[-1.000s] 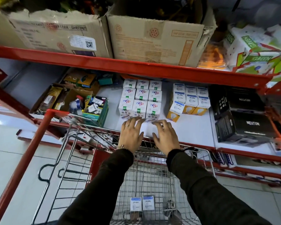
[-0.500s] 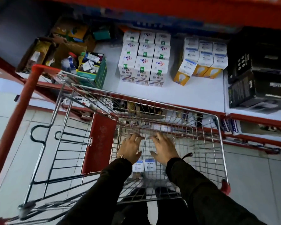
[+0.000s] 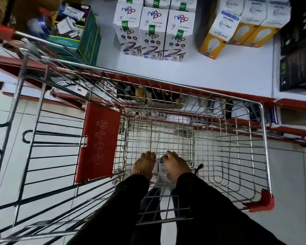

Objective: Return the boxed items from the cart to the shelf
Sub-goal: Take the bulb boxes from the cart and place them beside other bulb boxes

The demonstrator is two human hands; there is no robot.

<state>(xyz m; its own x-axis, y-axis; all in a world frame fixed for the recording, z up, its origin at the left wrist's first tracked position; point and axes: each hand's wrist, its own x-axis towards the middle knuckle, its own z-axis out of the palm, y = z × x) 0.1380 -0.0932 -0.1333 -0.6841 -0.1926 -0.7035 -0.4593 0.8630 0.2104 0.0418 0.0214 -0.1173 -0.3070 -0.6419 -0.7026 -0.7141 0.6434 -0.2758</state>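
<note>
Both my hands are down in the wire cart (image 3: 261, 138), at its bottom. My left hand (image 3: 145, 164) and my right hand (image 3: 175, 165) curl over two small white boxes with blue tops (image 3: 162, 167), which show only between the hands. The left hand's box is almost fully hidden. On the white shelf (image 3: 219, 71) beyond the cart stand rows of white Nippo boxes (image 3: 152, 30) and yellow-and-white bulb boxes (image 3: 237, 23).
A red fold-down seat flap (image 3: 97, 144) hangs at the cart's left end. A green open box of mixed goods (image 3: 78, 29) sits at the shelf's left, black boxes (image 3: 297, 50) at its right. The red shelf edge (image 3: 237, 96) runs just past the cart's rim.
My hands pulled back from the shelf front, dropped into the cart, and now close over the two boxes at its bottom. The camera tilted downward.
</note>
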